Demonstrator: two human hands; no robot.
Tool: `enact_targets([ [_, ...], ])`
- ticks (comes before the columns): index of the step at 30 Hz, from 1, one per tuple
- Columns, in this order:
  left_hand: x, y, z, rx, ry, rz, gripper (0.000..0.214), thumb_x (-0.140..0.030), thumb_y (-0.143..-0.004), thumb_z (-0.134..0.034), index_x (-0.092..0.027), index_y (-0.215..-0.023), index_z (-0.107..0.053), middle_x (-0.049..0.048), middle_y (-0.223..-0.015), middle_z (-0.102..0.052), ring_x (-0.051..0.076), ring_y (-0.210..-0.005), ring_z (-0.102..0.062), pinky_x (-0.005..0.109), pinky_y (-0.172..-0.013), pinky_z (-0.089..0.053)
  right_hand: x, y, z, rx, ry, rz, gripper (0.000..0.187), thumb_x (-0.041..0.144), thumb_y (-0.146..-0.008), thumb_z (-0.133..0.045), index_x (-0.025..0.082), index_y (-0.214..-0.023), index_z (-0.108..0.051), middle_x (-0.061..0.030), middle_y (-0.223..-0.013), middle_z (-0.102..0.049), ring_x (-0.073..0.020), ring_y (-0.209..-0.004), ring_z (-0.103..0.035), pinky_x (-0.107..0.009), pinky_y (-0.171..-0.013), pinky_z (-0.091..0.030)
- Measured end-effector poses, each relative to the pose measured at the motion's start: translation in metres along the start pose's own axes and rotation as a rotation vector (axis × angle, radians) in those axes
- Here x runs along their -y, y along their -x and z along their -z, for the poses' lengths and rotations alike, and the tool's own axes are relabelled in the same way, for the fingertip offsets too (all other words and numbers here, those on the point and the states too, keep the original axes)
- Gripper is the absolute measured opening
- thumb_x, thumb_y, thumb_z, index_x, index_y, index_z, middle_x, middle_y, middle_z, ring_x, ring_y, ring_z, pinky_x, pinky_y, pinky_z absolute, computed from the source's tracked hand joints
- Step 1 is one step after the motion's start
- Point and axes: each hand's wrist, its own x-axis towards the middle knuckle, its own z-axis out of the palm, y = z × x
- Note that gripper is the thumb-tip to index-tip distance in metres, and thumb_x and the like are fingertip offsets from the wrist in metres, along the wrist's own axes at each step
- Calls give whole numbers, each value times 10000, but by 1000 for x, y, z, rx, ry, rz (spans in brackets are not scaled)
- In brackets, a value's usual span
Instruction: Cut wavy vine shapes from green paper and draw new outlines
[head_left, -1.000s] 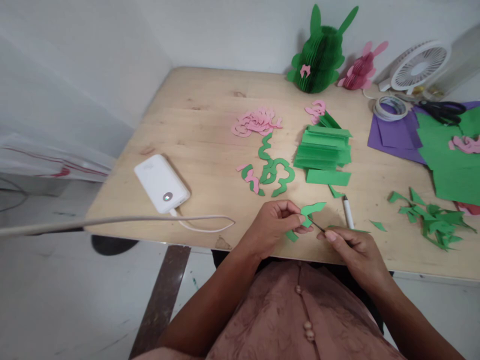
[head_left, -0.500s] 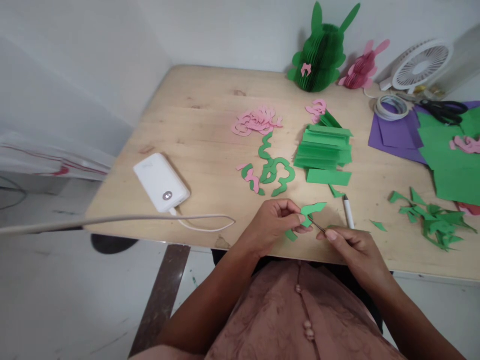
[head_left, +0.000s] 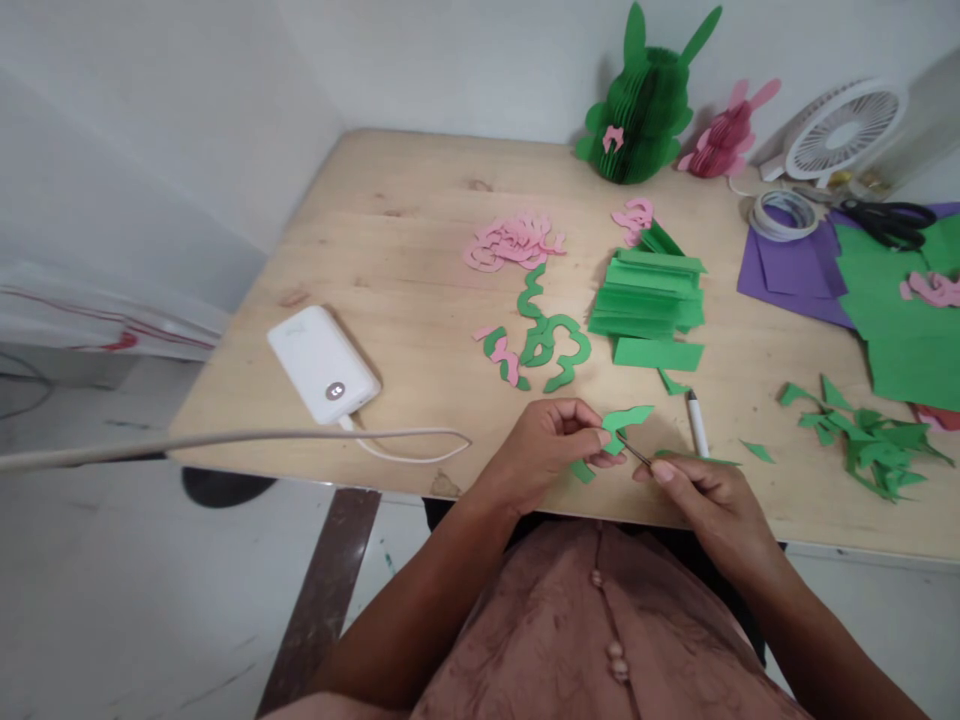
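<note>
My left hand pinches a curved green paper piece between thumb and fingers, above the front edge of the table. Part of the paper hangs below those fingers. My right hand is closed round a tool with a thin, dark metal blade; its handle is hidden in the palm. The blade's tip meets the green paper beside my left fingertips. Just beyond my right hand lies a white pen with a dark tip.
Green cut shapes, pink cut shapes and folded green strips lie ahead. Green scraps are at right. A white power bank with a cable sits left. Paper rabbits, tape rolls and a fan stand behind.
Both hands, the green paper and the blade stay almost exactly where they were. A little more of a green sliver shows beyond my right hand.
</note>
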Motion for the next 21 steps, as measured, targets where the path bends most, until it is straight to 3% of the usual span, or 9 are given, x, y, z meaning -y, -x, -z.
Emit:
enact_targets([
  [21, 5, 0, -2, -15, 58, 0, 301, -325, -591, -797, -158, -651, -554, -14, -569, -649, 142, -564, -663, 252, -625, -500, -1, 2, -3, -9, -33, 26, 380, 501, -844, -545, 227, -726, -780, -20, -675, -730, -203, -615, -659, -268, -547, -515],
])
